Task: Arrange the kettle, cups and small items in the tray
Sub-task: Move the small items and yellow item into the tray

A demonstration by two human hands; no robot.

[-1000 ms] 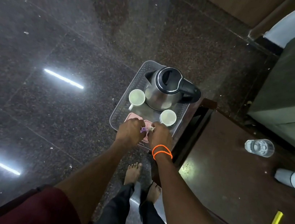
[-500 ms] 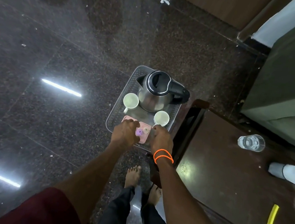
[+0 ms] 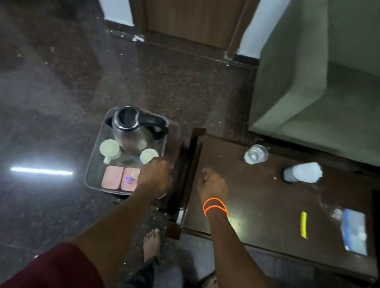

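Steel and black plastic mark the kettle (image 3: 134, 133), which stands upright at the 12 o'clock end of the clear tray (image 3: 93, 171). We see two pale cups just in front of it: the left cup (image 3: 109, 148) at about 8 o'clock from the kettle, the right cup (image 3: 148, 155) at about 5 o'clock, both close against its base. At the tray's 6 o'clock end lie two pink packets (image 3: 113, 177) side by side, and on the right-hand one sit some small items (image 3: 130, 177), one purple and one pale; blur keeps us from naming them.

We judge the arranging nearly or wholly done, since the kettle, cups and small pieces all lie inside the tray's rim. Whether anything else belongs there we cannot say.

Our left hand (image 3: 155, 178) hangs over the tray's 4 o'clock corner with fingers curled under; we cannot tell whether it grips anything or touches the rim. Our right hand (image 3: 213, 186), with orange bands at the wrist, hovers over the dark wooden table (image 3: 262, 198) at the tray's 3 o'clock, fingers loosely curled and holding nothing.

Further out on the table are a glass (image 3: 256, 154), a white bottle lying on its side (image 3: 303, 172), a yellow strip (image 3: 304, 224) and a clear bag (image 3: 353, 231).
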